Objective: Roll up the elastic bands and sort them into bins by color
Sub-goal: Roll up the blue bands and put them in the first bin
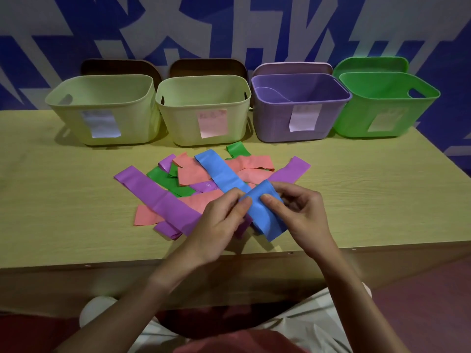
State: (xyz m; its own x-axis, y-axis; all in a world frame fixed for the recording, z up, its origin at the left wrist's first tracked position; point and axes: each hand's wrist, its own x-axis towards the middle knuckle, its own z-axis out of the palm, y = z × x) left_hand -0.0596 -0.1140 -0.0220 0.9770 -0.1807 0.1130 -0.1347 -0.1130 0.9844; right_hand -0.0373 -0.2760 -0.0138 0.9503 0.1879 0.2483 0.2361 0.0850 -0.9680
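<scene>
A blue elastic band (262, 212) is folded over near the table's front edge. My left hand (224, 220) pinches its left side and my right hand (298, 212) grips its right side, thumb on top. A second blue band (219, 171) lies flat on a pile of purple bands (158, 200), pink bands (252, 164) and green bands (238, 150). Behind the pile stand four bins: two pale yellow bins (102, 110) (204, 110), a purple bin (300, 115) and a green bin (382, 108), each with a paper label.
The wooden table (63, 212) reaches to both sides of the pile. Lids stand behind the bins against the blue and grey wall. The front table edge (102, 266) lies just beneath my wrists.
</scene>
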